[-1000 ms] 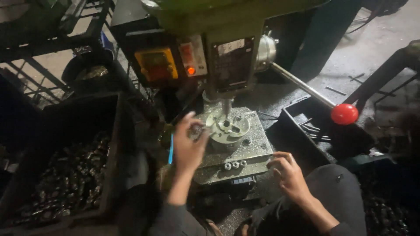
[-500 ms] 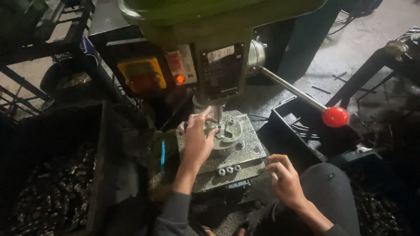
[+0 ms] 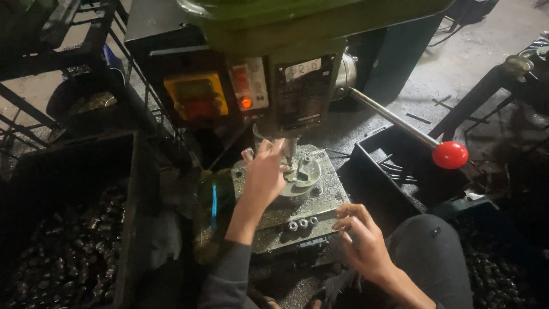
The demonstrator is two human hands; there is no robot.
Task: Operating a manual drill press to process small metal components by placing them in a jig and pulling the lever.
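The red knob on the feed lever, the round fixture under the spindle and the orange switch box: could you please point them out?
red knob (image 3: 450, 154), head view, middle of the ball.
round fixture (image 3: 303, 174), head view, top face.
orange switch box (image 3: 196, 96), head view, front panel.

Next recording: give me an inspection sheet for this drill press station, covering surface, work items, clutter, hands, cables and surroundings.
Surface: metal drill table, grimy, with three small round fittings near its front edge.
Work items: round metal fixture under the spindle; feed lever with red ball knob sticks out to the right, untouched.
Clutter: black crate of small dark metal parts at left; black tray with thin rods at right.
Hands: left hand on the fixture by the spindle, what it holds cannot be told; right hand at the table's front corner, fingers curled, empty.
Cables: nothing seen clearly.
Surroundings: green drill press head, yellow switch box, lit orange lamp, concrete floor.
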